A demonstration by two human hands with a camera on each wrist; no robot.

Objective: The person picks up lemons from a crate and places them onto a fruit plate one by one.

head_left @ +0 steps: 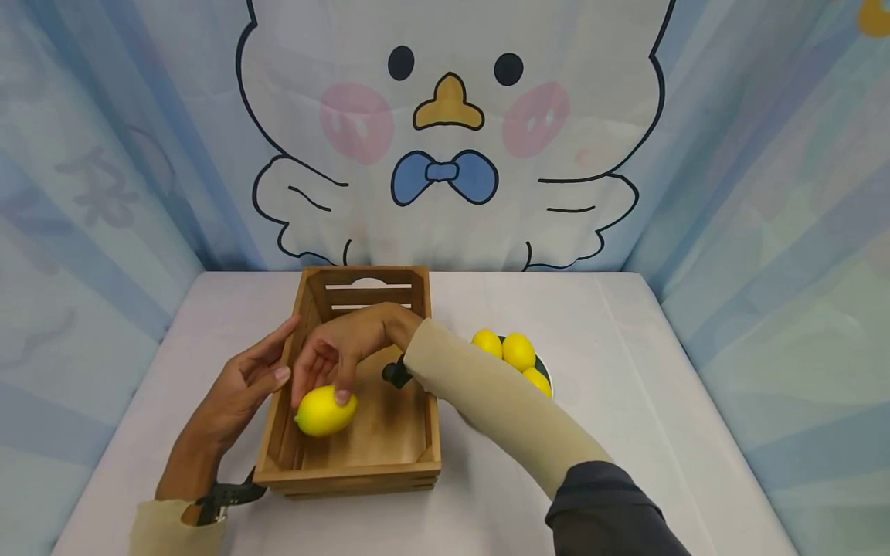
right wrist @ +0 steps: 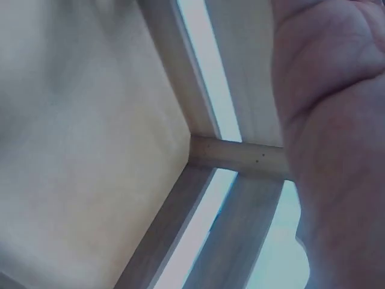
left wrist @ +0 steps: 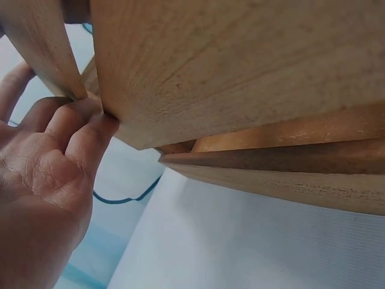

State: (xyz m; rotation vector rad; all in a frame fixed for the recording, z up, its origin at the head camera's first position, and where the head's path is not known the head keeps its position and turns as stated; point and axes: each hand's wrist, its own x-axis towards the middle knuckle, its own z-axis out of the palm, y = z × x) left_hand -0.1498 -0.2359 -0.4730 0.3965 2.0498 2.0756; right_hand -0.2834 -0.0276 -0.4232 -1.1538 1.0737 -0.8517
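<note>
A slatted wooden crate [head_left: 354, 480] stands on the table, its open top facing up. Inside it, my right hand [head_left: 344, 347] pinches a yellow lemon [head_left: 325, 411] between thumb and fingers, near the left wall. The right wrist view catches only part of that hand [right wrist: 337, 138] and the crate's inner slats [right wrist: 234, 156]; the lemon is out of that view. My left hand [head_left: 253, 378] holds the crate's left side. In the left wrist view its bent fingers [left wrist: 87, 141] reach into a gap by a slat [left wrist: 210, 72], their tips hidden.
Right of the crate is a bowl [head_left: 552, 386] with several lemons [head_left: 518, 352], partly behind my right forearm. A white cloth covers the table [head_left: 626, 448]. A curtain [head_left: 445, 232] with a cartoon bird hangs behind, and curtains flank both sides.
</note>
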